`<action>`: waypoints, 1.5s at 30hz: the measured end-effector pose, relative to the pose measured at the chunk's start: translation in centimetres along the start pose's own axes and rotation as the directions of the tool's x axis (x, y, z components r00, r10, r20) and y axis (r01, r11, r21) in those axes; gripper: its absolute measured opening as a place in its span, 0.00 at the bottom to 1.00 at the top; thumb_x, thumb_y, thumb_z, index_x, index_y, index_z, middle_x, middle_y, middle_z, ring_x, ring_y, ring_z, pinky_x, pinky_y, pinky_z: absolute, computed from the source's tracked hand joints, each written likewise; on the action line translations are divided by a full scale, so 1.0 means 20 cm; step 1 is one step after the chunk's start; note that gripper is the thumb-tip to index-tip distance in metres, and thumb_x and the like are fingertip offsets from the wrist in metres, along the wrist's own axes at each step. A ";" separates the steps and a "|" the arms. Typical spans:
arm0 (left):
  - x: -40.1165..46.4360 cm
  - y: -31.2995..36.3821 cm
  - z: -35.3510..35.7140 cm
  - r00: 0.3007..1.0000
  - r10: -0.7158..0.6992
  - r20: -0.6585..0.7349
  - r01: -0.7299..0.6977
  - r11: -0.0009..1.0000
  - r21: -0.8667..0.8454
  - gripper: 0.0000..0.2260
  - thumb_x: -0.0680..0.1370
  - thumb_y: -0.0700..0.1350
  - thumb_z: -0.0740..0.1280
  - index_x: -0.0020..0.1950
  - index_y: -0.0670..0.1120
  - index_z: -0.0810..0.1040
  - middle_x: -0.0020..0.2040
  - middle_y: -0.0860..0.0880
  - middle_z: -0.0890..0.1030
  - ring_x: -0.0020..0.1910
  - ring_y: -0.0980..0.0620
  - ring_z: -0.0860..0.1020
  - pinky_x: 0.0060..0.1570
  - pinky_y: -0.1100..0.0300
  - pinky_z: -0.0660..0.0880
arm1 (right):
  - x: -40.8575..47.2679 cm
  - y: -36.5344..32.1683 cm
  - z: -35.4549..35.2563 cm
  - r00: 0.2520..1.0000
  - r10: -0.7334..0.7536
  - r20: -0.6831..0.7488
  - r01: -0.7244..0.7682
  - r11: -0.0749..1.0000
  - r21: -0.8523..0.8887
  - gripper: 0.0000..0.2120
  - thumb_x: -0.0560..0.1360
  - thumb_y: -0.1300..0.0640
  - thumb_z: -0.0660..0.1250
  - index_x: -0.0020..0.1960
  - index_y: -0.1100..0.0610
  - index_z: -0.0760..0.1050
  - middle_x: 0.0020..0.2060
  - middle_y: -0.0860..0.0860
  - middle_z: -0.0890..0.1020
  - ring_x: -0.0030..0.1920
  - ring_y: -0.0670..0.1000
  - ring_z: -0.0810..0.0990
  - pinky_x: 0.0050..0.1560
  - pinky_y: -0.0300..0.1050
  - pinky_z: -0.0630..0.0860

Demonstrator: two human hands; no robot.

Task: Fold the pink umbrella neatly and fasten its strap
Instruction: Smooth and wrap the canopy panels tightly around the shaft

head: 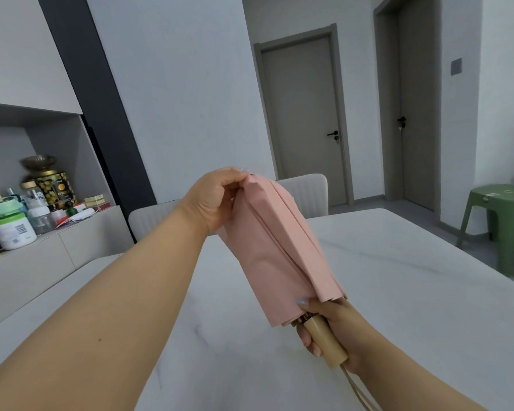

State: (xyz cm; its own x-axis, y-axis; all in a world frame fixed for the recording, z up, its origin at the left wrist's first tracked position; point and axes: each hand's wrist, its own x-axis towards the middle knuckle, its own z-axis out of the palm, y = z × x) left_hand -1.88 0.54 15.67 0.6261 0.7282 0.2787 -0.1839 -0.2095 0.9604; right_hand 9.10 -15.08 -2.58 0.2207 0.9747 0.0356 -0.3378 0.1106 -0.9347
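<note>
Above table (398, 277), pink umbrella (279, 247) tilted, handle (327, 342) toward person

You see a plain pink fabric umbrella (279, 247) with a pale wooden handle (327, 342), a white grey-veined marble table (413, 292), and a green plastic stool (499, 221).

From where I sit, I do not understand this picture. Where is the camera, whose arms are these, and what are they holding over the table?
There is no machine here. The one picture comes from a camera worn on a person's head, looking forward and down, so the arms are that person's own. The right hand grips the pale wooden handle of a pink umbrella, which is collapsed but not yet rolled tight. The left hand pinches the fabric at the far tip. The umbrella is held in the air above a white marble-look table. A cream cord hangs from the handle. I cannot see the fastening strap.
</note>
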 end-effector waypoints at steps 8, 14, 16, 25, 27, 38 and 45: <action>0.00 0.05 0.05 0.989 0.042 -0.144 0.040 0.852 0.521 0.09 0.71 0.49 0.71 0.33 0.48 0.78 0.36 0.50 0.79 0.40 0.50 0.75 0.47 0.57 0.69 | -0.01 0.00 0.01 1.000 0.025 0.002 -0.025 0.999 -0.023 0.06 0.76 0.64 0.64 0.50 0.65 0.70 0.24 0.59 0.78 0.18 0.53 0.70 0.21 0.40 0.68; 0.00 0.08 0.06 0.979 -0.028 -0.203 0.097 0.935 0.341 0.13 0.77 0.46 0.66 0.33 0.48 0.71 0.33 0.51 0.73 0.35 0.54 0.72 0.46 0.59 0.65 | 0.00 0.00 0.01 0.999 -0.002 0.035 0.003 0.999 -0.043 0.07 0.75 0.64 0.66 0.50 0.66 0.71 0.26 0.60 0.79 0.19 0.54 0.71 0.22 0.41 0.68; -0.01 0.09 0.07 0.979 -0.039 -0.202 0.133 0.868 0.479 0.07 0.77 0.50 0.67 0.42 0.48 0.77 0.38 0.52 0.76 0.38 0.55 0.74 0.41 0.63 0.66 | 0.00 0.01 0.01 0.999 -0.031 0.039 0.034 0.997 -0.067 0.11 0.71 0.62 0.69 0.50 0.64 0.72 0.32 0.61 0.82 0.22 0.55 0.72 0.24 0.42 0.70; 0.02 0.13 0.06 0.942 -0.075 -0.328 0.302 0.619 0.725 0.13 0.79 0.38 0.58 0.34 0.45 0.64 0.36 0.48 0.66 0.38 0.45 0.67 0.36 0.63 0.67 | 0.02 0.02 0.00 0.998 -0.067 -0.009 0.066 0.994 -0.084 0.18 0.66 0.59 0.69 0.53 0.65 0.74 0.38 0.63 0.83 0.23 0.55 0.74 0.23 0.43 0.70; -0.01 0.11 0.07 0.942 -0.104 -0.319 0.306 0.658 0.688 0.10 0.78 0.43 0.60 0.36 0.46 0.68 0.37 0.48 0.68 0.38 0.47 0.67 0.41 0.58 0.67 | 0.02 0.02 0.00 0.998 -0.067 -0.021 0.065 0.993 -0.097 0.18 0.66 0.59 0.69 0.53 0.65 0.74 0.37 0.63 0.83 0.23 0.55 0.74 0.23 0.42 0.70; -0.02 -0.11 0.05 0.922 0.212 -0.323 0.141 0.592 0.793 0.10 0.79 0.38 0.58 0.38 0.45 0.70 0.38 0.46 0.76 0.41 0.41 0.77 0.45 0.52 0.76 | 0.02 0.02 0.00 0.997 -0.075 0.028 0.078 0.989 -0.123 0.18 0.66 0.59 0.70 0.54 0.62 0.74 0.37 0.61 0.83 0.25 0.56 0.74 0.24 0.43 0.70; -0.05 -0.24 0.02 0.833 0.333 -0.442 0.106 0.688 0.718 0.04 0.82 0.44 0.55 0.52 0.46 0.69 0.44 0.49 0.76 0.44 0.47 0.75 0.40 0.55 0.67 | 0.03 0.04 -0.03 0.959 -0.151 0.240 0.135 0.987 0.082 0.38 0.55 0.45 0.83 0.53 0.64 0.70 0.39 0.63 0.77 0.24 0.51 0.73 0.21 0.39 0.70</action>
State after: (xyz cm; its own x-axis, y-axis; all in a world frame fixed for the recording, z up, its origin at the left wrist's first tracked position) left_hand -1.25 0.60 10.84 0.1260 0.8254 0.5504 0.4833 -0.5356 0.6925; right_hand 9.43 -14.56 -3.50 0.0435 0.9646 0.2601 -0.3784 0.2568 -0.8893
